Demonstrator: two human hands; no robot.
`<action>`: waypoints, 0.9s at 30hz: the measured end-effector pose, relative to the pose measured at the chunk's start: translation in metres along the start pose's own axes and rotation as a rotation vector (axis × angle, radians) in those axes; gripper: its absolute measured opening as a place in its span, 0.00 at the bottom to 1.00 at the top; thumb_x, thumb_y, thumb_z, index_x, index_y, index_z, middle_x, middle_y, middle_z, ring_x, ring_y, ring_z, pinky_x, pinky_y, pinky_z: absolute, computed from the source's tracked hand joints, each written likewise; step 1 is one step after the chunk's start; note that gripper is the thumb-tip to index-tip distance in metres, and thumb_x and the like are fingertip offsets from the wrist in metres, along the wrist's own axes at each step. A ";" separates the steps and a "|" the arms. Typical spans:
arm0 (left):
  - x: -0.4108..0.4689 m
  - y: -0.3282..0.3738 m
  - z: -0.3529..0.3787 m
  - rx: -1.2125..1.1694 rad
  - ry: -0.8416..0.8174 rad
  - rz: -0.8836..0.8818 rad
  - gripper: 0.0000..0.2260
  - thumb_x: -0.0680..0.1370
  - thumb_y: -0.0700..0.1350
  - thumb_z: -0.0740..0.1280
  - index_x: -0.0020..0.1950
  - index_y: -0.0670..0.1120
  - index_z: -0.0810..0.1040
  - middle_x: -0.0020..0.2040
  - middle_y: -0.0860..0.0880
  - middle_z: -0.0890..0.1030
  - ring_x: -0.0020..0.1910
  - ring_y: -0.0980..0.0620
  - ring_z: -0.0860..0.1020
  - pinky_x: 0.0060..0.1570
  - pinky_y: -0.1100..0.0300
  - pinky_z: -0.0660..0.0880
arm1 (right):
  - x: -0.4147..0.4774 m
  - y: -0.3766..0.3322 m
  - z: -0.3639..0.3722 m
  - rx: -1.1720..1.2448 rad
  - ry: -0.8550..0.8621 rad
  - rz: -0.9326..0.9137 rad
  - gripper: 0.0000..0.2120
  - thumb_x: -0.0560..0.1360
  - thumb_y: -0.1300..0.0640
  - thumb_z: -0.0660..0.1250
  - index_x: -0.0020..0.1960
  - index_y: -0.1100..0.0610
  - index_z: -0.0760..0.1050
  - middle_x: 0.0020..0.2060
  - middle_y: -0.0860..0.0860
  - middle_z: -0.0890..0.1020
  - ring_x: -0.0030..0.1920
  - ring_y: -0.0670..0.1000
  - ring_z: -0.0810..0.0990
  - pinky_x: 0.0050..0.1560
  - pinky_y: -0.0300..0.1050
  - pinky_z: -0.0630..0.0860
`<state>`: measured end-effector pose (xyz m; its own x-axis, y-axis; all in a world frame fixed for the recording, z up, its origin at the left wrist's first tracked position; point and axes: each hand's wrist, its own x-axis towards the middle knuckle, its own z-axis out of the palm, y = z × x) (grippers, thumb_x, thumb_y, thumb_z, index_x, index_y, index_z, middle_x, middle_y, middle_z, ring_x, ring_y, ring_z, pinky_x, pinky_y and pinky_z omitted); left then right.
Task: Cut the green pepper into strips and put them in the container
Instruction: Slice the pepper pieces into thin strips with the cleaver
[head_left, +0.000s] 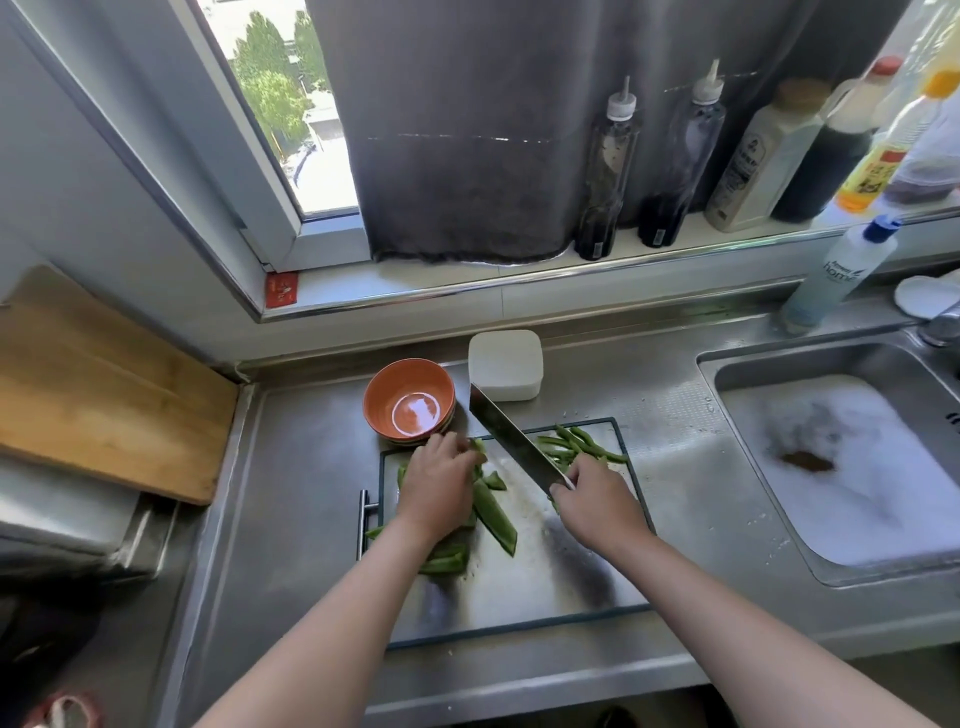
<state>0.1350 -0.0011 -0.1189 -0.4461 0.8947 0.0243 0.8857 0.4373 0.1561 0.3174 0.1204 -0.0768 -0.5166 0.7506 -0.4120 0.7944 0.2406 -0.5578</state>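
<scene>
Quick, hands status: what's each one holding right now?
Left hand: fingers curled on the green pepper, pinning it.
Right hand: grips the knife.

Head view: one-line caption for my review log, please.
Left hand holds green pepper pieces on the cutting board; right hand grips the cleaver, cut strips beyond it.

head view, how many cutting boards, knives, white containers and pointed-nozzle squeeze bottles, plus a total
cutting boards: 2, the shiny cutting board and the wooden cutting board
knife: 1
white container: 1
pointed-nozzle squeeze bottles: 2, the clear squeeze bottle and the dark squeeze bottle
total: 6
</scene>
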 end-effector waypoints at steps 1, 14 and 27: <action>-0.004 -0.001 0.000 0.037 -0.072 0.083 0.17 0.73 0.46 0.66 0.61 0.53 0.81 0.60 0.48 0.75 0.58 0.44 0.72 0.54 0.50 0.70 | -0.002 -0.001 0.004 -0.005 -0.005 0.006 0.08 0.78 0.51 0.64 0.44 0.51 0.68 0.38 0.48 0.78 0.38 0.50 0.76 0.35 0.45 0.67; 0.014 0.009 0.032 0.177 -0.095 0.256 0.09 0.62 0.48 0.80 0.38 0.54 0.82 0.31 0.54 0.77 0.40 0.48 0.75 0.45 0.53 0.61 | -0.023 0.020 0.025 -0.013 0.041 0.150 0.09 0.79 0.49 0.63 0.44 0.50 0.67 0.40 0.47 0.76 0.39 0.49 0.75 0.34 0.45 0.67; -0.013 0.041 0.053 -0.504 -0.086 0.094 0.12 0.73 0.39 0.71 0.56 0.47 0.81 0.49 0.52 0.79 0.50 0.54 0.73 0.48 0.74 0.64 | -0.031 0.039 0.010 -0.090 0.040 0.124 0.08 0.81 0.45 0.59 0.53 0.49 0.70 0.47 0.48 0.79 0.46 0.53 0.78 0.44 0.46 0.73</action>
<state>0.1836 0.0096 -0.1647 -0.3368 0.9414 -0.0169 0.7400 0.2757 0.6135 0.3609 0.1002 -0.0930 -0.4009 0.8013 -0.4440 0.8777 0.1971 -0.4368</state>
